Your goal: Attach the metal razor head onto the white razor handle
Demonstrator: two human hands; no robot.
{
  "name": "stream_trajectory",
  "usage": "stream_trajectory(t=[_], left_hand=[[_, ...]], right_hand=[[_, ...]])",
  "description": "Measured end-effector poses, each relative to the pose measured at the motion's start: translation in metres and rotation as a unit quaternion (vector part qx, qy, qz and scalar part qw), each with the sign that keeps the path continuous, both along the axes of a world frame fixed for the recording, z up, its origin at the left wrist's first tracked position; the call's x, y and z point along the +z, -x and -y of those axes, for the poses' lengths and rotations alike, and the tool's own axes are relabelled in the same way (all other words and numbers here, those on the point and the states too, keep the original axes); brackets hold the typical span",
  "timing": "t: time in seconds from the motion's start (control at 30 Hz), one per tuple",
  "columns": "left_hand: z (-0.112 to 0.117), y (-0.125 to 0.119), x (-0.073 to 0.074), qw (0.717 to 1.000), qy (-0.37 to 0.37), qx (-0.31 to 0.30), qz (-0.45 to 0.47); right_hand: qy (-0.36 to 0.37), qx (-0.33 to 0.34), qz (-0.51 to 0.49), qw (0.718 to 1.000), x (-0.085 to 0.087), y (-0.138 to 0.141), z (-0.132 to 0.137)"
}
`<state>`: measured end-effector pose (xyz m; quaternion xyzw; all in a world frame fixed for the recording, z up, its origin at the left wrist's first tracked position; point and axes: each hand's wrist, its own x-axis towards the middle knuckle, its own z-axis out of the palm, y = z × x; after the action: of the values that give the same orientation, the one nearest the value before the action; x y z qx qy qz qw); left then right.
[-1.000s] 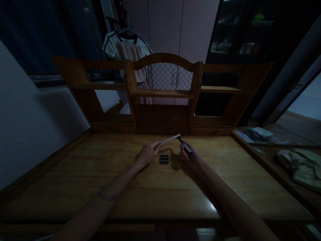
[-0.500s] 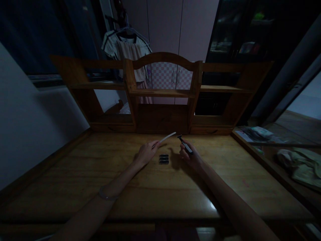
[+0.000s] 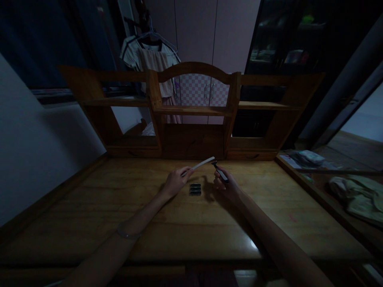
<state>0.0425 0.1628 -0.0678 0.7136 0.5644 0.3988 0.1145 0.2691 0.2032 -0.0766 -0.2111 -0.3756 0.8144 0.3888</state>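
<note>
My left hand (image 3: pixel 176 181) is closed around one end of a slim, slightly bent white stick (image 3: pixel 203 163), whose exact kind I cannot make out. Its free tip points right, up against or very near the head of a razor (image 3: pixel 222 174). That razor has a dark and pale handle, and my right hand (image 3: pixel 226 184) is wrapped round it with the head up and to the left. Between and below the hands, a small pack of dark razor cartridges (image 3: pixel 195 189) lies on the wooden desk (image 3: pixel 167 243).
A wooden shelf unit (image 3: pixel 191 111) stands along the desk's back edge. To the right, beyond the raised side edge, lie crumpled cloth (image 3: pixel 363 199) and a plastic-wrapped bundle (image 3: pixel 312 156). Clothes (image 3: pixel 152 59) hang behind the shelf. The room is dim.
The white stick's tip has moved right, closing the gap to the razor's head. Both hands keep their hold, and the cartridges stay on the desk.
</note>
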Motion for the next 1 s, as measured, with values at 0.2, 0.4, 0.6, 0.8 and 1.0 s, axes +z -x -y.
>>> stream_trajectory(t=[0.2,0.4,0.6,0.8,1.0], left_hand=[[-0.009,0.007,-0.007,0.998,0.037,0.046,-0.018],[-0.006,0.008,-0.005,0.999,0.008,-0.006,0.036],[-0.007,0.004,-0.006,0.999,0.045,0.007,-0.005],[-0.007,0.006,-0.005,0.999,0.010,-0.019,0.049],[-0.007,0.003,-0.007,0.999,0.053,-0.007,-0.003]], right_hand=[[0.021,-0.003,0.003,1.000,0.001,0.000,-0.001],[0.010,0.014,0.001,1.000,0.001,0.000,-0.001],[0.020,-0.004,0.003,1.000,-0.005,0.002,-0.005],[0.018,0.006,0.015,1.000,-0.004,0.004,-0.004],[0.002,-0.012,0.025,1.000,-0.003,0.005,-0.004]])
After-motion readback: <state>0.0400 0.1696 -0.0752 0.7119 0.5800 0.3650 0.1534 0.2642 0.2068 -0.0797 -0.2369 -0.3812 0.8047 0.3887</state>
